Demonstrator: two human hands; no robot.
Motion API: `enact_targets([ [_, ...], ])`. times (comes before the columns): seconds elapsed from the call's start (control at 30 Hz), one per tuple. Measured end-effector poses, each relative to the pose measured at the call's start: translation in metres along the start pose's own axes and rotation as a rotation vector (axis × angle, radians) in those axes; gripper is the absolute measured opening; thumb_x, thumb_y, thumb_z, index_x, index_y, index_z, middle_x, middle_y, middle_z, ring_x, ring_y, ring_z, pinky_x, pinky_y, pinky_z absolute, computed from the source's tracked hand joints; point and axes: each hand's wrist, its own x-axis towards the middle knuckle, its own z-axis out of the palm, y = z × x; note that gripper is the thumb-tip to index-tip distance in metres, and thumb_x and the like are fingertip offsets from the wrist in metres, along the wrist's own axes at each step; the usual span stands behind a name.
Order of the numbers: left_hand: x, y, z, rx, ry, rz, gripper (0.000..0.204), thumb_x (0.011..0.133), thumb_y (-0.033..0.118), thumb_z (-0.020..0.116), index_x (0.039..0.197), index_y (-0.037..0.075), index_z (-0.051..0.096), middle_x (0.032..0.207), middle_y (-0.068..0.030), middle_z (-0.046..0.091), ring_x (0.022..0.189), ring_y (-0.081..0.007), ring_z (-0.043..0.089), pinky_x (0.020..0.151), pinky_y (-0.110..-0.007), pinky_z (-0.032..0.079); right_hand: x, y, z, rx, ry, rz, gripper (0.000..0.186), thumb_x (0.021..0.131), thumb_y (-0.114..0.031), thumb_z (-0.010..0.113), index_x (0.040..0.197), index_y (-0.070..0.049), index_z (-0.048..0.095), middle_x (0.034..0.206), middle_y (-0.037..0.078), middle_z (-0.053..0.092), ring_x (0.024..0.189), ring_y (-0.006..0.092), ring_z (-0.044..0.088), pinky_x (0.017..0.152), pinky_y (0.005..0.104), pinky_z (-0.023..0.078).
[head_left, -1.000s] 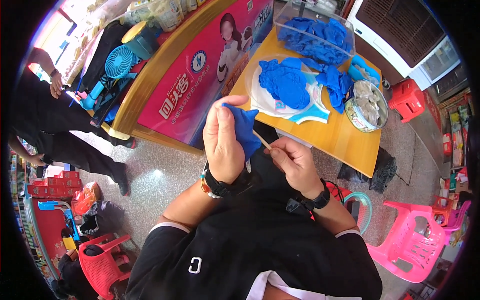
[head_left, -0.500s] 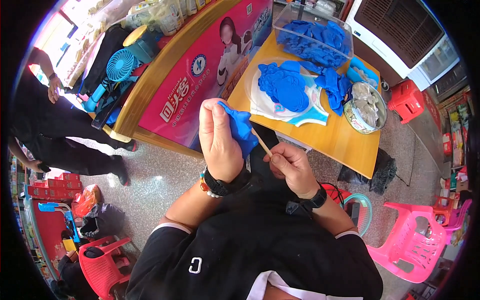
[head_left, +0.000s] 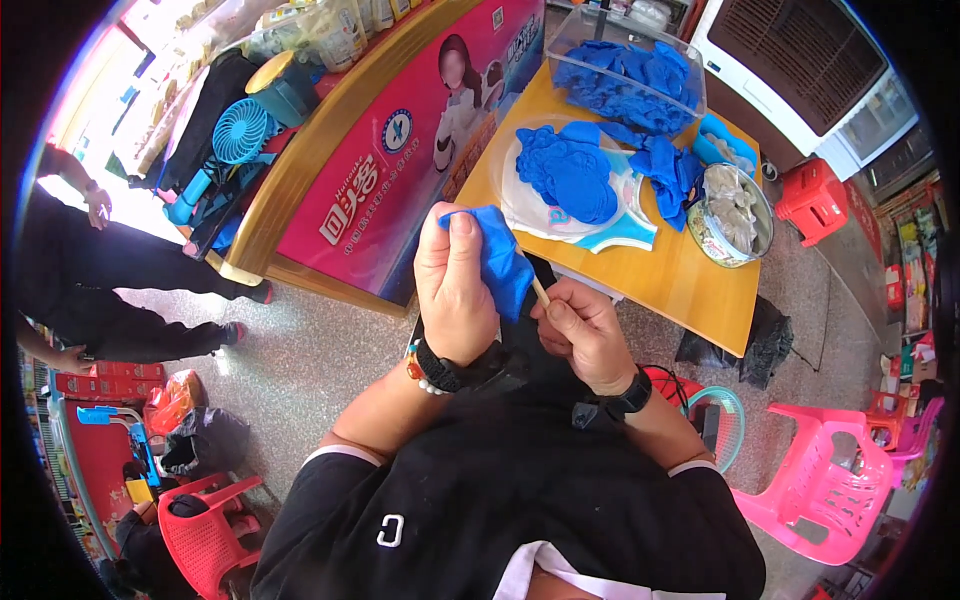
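My left hand (head_left: 455, 285) grips a crumpled blue piece of thin material (head_left: 500, 255). My right hand (head_left: 583, 335) pinches a thin wooden stick (head_left: 539, 289), whose far end disappears into the blue piece. Beyond my hands, a wooden table (head_left: 700, 315) bears a round translucent board (head_left: 515, 215) with a flattened heap of blue pieces (head_left: 565, 175), a loose blue bunch (head_left: 673, 185), a clear bin of more blue pieces (head_left: 625, 85), a small blue container (head_left: 717, 130) and a round tin of pale grey pieces (head_left: 737, 215).
A pink-fronted counter (head_left: 370, 200) holds a blue fan (head_left: 240, 130). A person in black (head_left: 110, 310) walks at left. Around me are a red chair (head_left: 195, 540), pink chair (head_left: 825, 470), red stools (head_left: 812, 200), black bags (head_left: 205, 440) and a white cooler (head_left: 790, 60).
My left hand has moved slightly right with the blue piece, and my right hand has shifted a little with it. The person at left has shifted stance and arms.
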Motion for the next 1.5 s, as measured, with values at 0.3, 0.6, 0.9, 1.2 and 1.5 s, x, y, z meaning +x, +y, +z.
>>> enact_targets([
  [0.3,-0.002,-0.015,-0.009,0.127,-0.049,-0.040,0.012,0.099,0.015,0.049,0.103,0.004,0.053,0.088,0.0019,0.059,0.077,-0.0023,0.052,0.069,-0.018,0.044,0.005,-0.002,0.003,-0.038,0.176,-0.028,0.016,0.098,-0.017,0.051,0.095,-0.002,0.058,0.063,-0.007,0.042,0.053,0.0016,0.034,0.047,0.0191,0.025],
  [0.6,0.021,0.015,-0.019,0.521,-0.140,0.251,0.027,0.098,0.014,0.047,0.119,-0.001,0.055,0.108,-0.0062,0.058,0.092,-0.0101,0.052,0.083,-0.023,0.042,0.003,-0.008,0.001,-0.411,0.221,-0.141,0.016,0.095,-0.015,0.056,0.095,0.000,0.062,0.067,-0.005,0.051,0.060,0.0014,0.041,0.053,0.0182,0.032],
  [0.9,0.013,0.009,-0.012,0.250,-0.013,0.150,0.017,0.099,0.015,0.048,0.092,0.002,0.057,0.080,0.0034,0.055,0.071,-0.0017,0.045,0.064,-0.017,0.038,-0.001,-0.008,0.004,-0.344,0.139,-0.118,0.016,0.096,-0.016,0.055,0.094,-0.001,0.062,0.063,-0.006,0.047,0.056,0.0012,0.038,0.051,0.0188,0.030],
  [1.2,0.013,0.009,-0.012,0.306,-0.032,0.191,0.006,0.095,0.008,0.054,0.093,0.003,0.055,0.083,0.0044,0.052,0.071,-0.0011,0.042,0.063,-0.016,0.036,0.001,-0.005,0.002,-0.211,0.115,-0.063,0.015,0.096,-0.015,0.054,0.093,-0.002,0.061,0.062,-0.007,0.043,0.054,0.0004,0.035,0.049,0.0182,0.028],
  [1.5,0.009,0.003,-0.010,0.192,-0.003,0.082,0.007,0.098,0.011,0.051,0.100,0.005,0.051,0.082,0.0029,0.052,0.070,-0.0017,0.045,0.061,-0.016,0.039,0.002,-0.002,0.000,-0.249,0.118,-0.059,0.014,0.096,-0.014,0.054,0.094,-0.002,0.061,0.062,-0.007,0.045,0.055,0.0008,0.036,0.049,0.0184,0.028],
])
